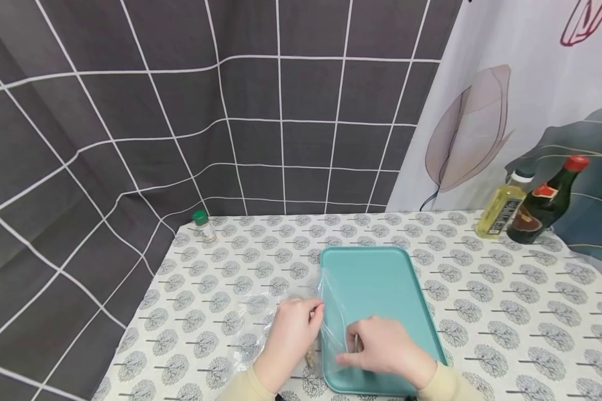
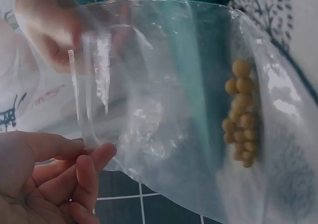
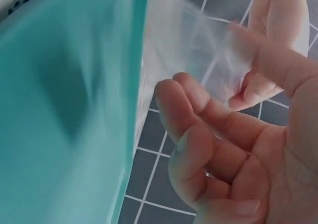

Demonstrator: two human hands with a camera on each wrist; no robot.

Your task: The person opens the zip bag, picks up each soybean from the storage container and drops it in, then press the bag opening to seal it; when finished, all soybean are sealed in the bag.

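A clear plastic bag (image 2: 149,80) hangs between my hands, with small round tan beans (image 2: 242,117) gathered along its far side in the left wrist view. My left hand (image 1: 292,328) pinches the bag's edge between thumb and fingertips. Over the lower left of a turquoise tray (image 1: 376,284), my right hand (image 1: 381,345) is at the bag's other side. In the right wrist view its thumb stands apart from the loosely bent fingers (image 3: 174,105), beside the bag film. Part of the bag overlaps the tray's left edge.
At the back left stands a small green-capped shaker bottle (image 1: 203,226). An oil bottle (image 1: 504,206) and a dark red-capped bottle (image 1: 542,209) stand at the back right. A tree-patterned cloth (image 1: 205,267) covers the table, with dark grid curtains (image 1: 311,145) behind.
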